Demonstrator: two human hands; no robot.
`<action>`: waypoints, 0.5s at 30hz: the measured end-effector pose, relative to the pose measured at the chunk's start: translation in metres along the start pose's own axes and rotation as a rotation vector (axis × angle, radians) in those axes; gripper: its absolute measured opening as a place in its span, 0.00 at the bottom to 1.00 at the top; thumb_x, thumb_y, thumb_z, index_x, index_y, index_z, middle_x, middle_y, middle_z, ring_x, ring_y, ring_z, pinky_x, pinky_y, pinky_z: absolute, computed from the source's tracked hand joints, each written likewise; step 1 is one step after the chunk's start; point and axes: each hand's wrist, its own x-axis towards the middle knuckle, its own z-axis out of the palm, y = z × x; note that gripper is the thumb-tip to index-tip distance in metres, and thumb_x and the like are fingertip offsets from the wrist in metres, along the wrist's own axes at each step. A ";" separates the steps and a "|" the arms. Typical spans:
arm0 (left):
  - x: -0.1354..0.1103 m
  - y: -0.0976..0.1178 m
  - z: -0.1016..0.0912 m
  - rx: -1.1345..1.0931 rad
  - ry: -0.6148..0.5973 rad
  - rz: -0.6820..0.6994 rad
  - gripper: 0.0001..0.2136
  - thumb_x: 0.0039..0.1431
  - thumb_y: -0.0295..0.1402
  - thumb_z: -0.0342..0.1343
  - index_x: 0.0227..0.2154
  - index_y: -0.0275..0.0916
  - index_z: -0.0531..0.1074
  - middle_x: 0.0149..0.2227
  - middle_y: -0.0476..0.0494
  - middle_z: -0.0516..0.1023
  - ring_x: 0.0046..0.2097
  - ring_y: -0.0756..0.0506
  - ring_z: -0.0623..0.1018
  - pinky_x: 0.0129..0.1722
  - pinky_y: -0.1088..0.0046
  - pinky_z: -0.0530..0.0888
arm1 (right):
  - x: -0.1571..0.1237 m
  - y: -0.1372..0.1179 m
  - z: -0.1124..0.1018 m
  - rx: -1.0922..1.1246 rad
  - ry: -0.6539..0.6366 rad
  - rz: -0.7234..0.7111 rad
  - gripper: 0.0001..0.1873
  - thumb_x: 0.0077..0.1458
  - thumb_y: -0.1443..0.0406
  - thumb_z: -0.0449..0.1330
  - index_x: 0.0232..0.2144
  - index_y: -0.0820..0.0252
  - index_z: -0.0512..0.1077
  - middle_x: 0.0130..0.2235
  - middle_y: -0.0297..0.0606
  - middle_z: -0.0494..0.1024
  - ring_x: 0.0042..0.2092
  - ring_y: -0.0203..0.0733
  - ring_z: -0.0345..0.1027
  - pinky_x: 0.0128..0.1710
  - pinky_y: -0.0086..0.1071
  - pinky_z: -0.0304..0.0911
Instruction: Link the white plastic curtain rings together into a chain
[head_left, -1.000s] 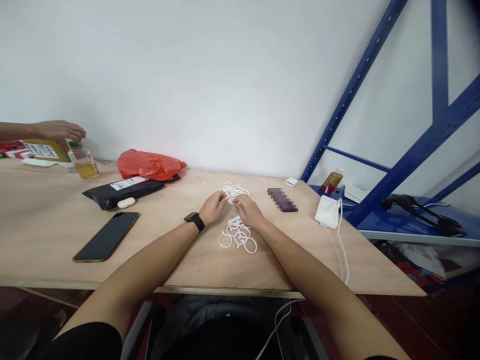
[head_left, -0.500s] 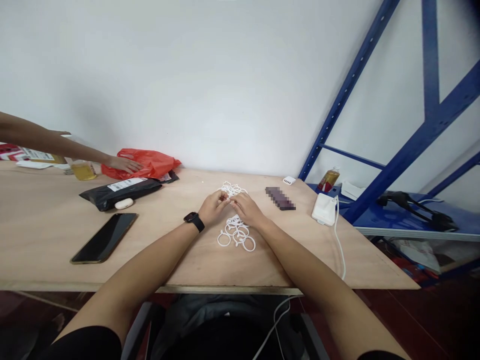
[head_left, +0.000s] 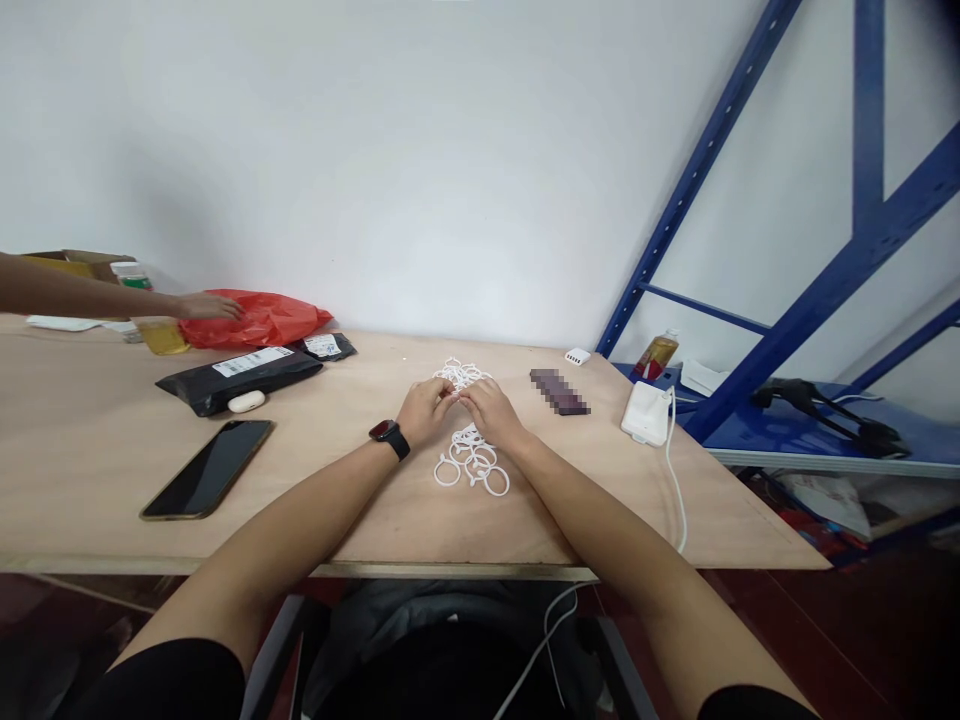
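My left hand (head_left: 426,408), a dark watch on its wrist, has its thumb and fingers pinched together over the middle of the table. My right hand (head_left: 491,411) meets it fingertip to fingertip, pinched too. Whatever small piece sits between the fingertips is mostly hidden; a bit of white shows there. Just beyond both hands lies a heap of white plastic rings (head_left: 463,374) with small eyelets. On the near side, a second group of such rings (head_left: 480,462) is spread on the wood, several overlapping.
A co-worker's hand (head_left: 211,306) reaches over a red plastic bag (head_left: 281,318) at left. Nearby lie a black parcel (head_left: 244,376), a white earphone case (head_left: 247,402) and a phone (head_left: 210,470). On the right are a white charger (head_left: 646,413) with cable and a blue rack (head_left: 701,150).
The co-worker's hand has shifted left with the red bag, uncovering more of a small black packet. My hands stay pinched together in nearly the same place; the view has tilted slightly.
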 end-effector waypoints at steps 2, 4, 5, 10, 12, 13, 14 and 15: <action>0.000 -0.001 0.000 0.008 -0.010 -0.011 0.08 0.63 0.37 0.51 0.33 0.38 0.70 0.32 0.45 0.76 0.35 0.45 0.75 0.39 0.68 0.69 | 0.000 0.000 0.002 -0.012 -0.008 0.021 0.14 0.67 0.62 0.47 0.41 0.58 0.72 0.40 0.43 0.74 0.44 0.46 0.62 0.48 0.41 0.58; 0.000 -0.002 0.000 0.022 -0.015 -0.022 0.08 0.63 0.37 0.51 0.33 0.38 0.70 0.32 0.45 0.77 0.35 0.45 0.75 0.39 0.68 0.69 | 0.001 0.000 0.003 -0.024 -0.016 0.039 0.14 0.67 0.62 0.48 0.41 0.58 0.72 0.40 0.43 0.74 0.44 0.46 0.63 0.48 0.40 0.58; 0.000 -0.002 0.000 0.028 -0.018 -0.026 0.08 0.63 0.37 0.51 0.33 0.38 0.70 0.32 0.45 0.77 0.35 0.45 0.75 0.40 0.68 0.69 | 0.001 -0.001 0.003 -0.032 -0.021 0.046 0.14 0.67 0.62 0.48 0.41 0.58 0.72 0.40 0.43 0.74 0.44 0.46 0.63 0.48 0.40 0.58; 0.001 -0.001 0.000 0.049 -0.043 -0.036 0.08 0.63 0.37 0.51 0.32 0.39 0.71 0.31 0.45 0.77 0.34 0.46 0.74 0.39 0.69 0.69 | 0.001 -0.004 0.003 -0.087 -0.054 0.078 0.14 0.67 0.62 0.48 0.39 0.58 0.72 0.40 0.43 0.74 0.44 0.46 0.63 0.48 0.39 0.58; 0.001 -0.001 0.001 0.033 -0.036 -0.043 0.09 0.63 0.38 0.52 0.31 0.39 0.71 0.31 0.45 0.77 0.34 0.46 0.74 0.38 0.69 0.69 | 0.002 -0.005 0.002 -0.075 -0.055 0.085 0.14 0.67 0.61 0.48 0.39 0.58 0.72 0.39 0.42 0.74 0.43 0.46 0.63 0.48 0.39 0.58; 0.001 -0.001 0.001 0.015 -0.023 -0.052 0.09 0.63 0.38 0.52 0.32 0.39 0.71 0.31 0.45 0.77 0.34 0.46 0.74 0.38 0.69 0.69 | 0.003 -0.004 0.001 -0.044 -0.046 0.086 0.14 0.67 0.61 0.49 0.39 0.58 0.72 0.39 0.42 0.74 0.44 0.45 0.64 0.48 0.38 0.58; 0.001 -0.001 0.001 -0.009 -0.006 -0.066 0.09 0.62 0.38 0.52 0.32 0.39 0.71 0.31 0.45 0.77 0.34 0.46 0.74 0.38 0.69 0.69 | 0.004 -0.002 0.000 0.003 -0.019 0.093 0.13 0.66 0.60 0.49 0.40 0.58 0.72 0.40 0.42 0.74 0.44 0.44 0.64 0.47 0.38 0.59; 0.000 -0.001 0.001 -0.034 0.015 -0.087 0.09 0.62 0.38 0.52 0.33 0.39 0.71 0.32 0.45 0.77 0.34 0.46 0.75 0.38 0.70 0.70 | 0.005 0.001 -0.001 0.060 0.029 0.109 0.13 0.66 0.59 0.50 0.41 0.58 0.72 0.42 0.42 0.74 0.45 0.44 0.65 0.47 0.37 0.60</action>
